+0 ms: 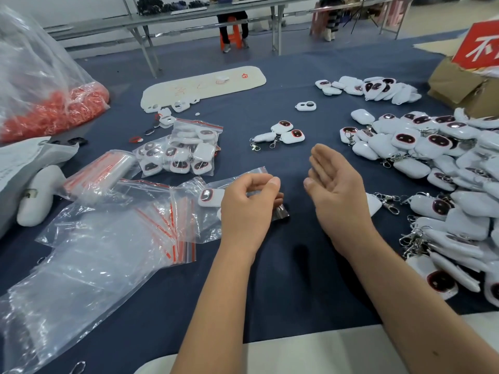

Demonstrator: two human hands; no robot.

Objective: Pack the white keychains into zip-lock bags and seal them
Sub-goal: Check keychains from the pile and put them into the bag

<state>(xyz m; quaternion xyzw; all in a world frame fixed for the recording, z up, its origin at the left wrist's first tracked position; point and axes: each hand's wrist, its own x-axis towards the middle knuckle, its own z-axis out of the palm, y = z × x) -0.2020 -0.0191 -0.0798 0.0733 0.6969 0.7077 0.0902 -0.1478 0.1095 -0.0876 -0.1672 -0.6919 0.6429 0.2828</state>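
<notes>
My left hand (249, 203) pinches the edge of a clear zip-lock bag (208, 211) with a white keychain (210, 197) inside it, low over the dark blue table. My right hand (334, 184) hovers just right of it, palm up, fingers straight, holding nothing. A large heap of loose white keychains (437, 157) with dark red-rimmed faces and metal clips covers the table's right side. Three more keychains (280, 134) lie in the middle. A filled bag of keychains (183, 152) rests at centre left. Empty red-striped zip-lock bags (162, 230) are spread under my left forearm.
A big clear sack of orange parts (54, 109) stands far left. A white oblong tray (202, 85) lies at the back, a second keychain cluster (372, 89) at the back right, and a cardboard box (464, 87) at the right edge. A seated person (232, 28) is beyond the table.
</notes>
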